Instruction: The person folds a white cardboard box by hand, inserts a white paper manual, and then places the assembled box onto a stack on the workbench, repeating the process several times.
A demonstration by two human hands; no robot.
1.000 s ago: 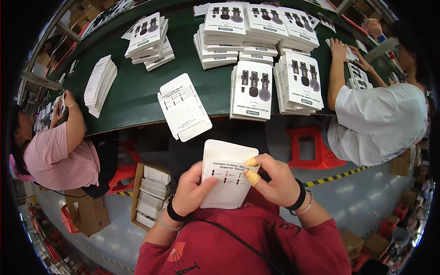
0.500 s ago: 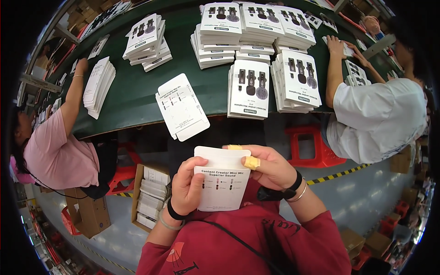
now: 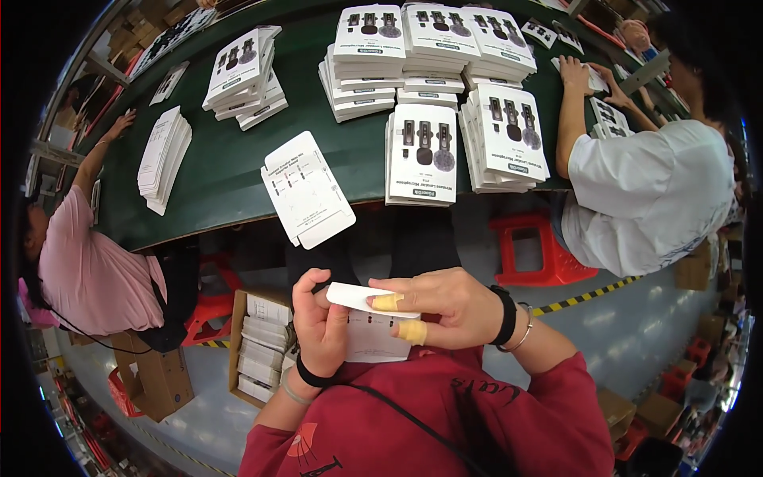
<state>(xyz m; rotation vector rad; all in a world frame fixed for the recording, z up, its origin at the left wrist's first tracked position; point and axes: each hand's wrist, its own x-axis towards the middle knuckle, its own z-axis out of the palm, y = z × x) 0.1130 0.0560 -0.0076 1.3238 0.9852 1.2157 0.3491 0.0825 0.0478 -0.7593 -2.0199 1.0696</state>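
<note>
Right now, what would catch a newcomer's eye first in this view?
The white flat carton at lower centre, held between the left hand and the right hand, whose fingertips wear yellow tape. Beyond it, stacks of white printed cartons cover the dark green table, with one pile of flat blanks overhanging its near edge. A person in pink sits at left, one in white at right.

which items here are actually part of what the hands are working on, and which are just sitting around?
In hand:
- white flat carton, its top flap bent over, gripped by left hand and right hand

Lying about:
- flat carton blanks at the green table edge
- printed box stacks
- red stool
- floor box of blanks
</note>
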